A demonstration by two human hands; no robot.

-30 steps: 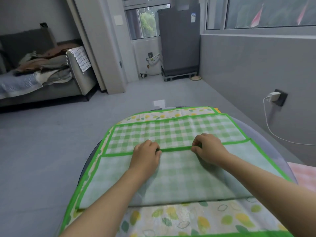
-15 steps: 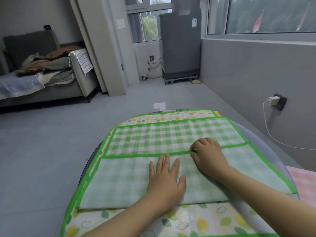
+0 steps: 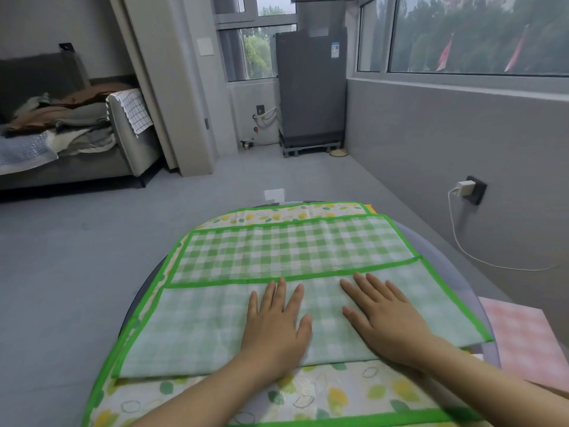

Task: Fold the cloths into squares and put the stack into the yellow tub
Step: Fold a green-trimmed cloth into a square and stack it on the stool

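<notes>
A thin green-and-white checked cloth with a bright green border (image 3: 295, 251) lies across the middle of a rounded grey table (image 3: 437, 241), its near half turned over onto itself so the paler underside faces up and a green hem runs left to right across the middle. It rests on a larger lemon-and-leaf printed cloth with a green edge (image 3: 338, 392), which shows at both the near and far sides. The left hand (image 3: 275, 328) and the right hand (image 3: 389, 318) both lie flat on the folded-over flap, palms down, fingers straight and slightly spread, pinching nothing; they appear to be smoothing the first fold. A pale pink checked cloth (image 3: 523, 343) sits at the near right, just beside the table's edge. No yellow tub is clearly in view; only a sliver of yellow shows at the far right of the table, and what it is cannot be told. The checked cloth looks light, soft and limp, so it will likely sag and shift unless kept on the surface, and it may slide on the printed cloth beneath. The best hold seems to be the bound green corners or hem at the left and right ends, where the edge is firmer, pinched for the next fold across.
</notes>
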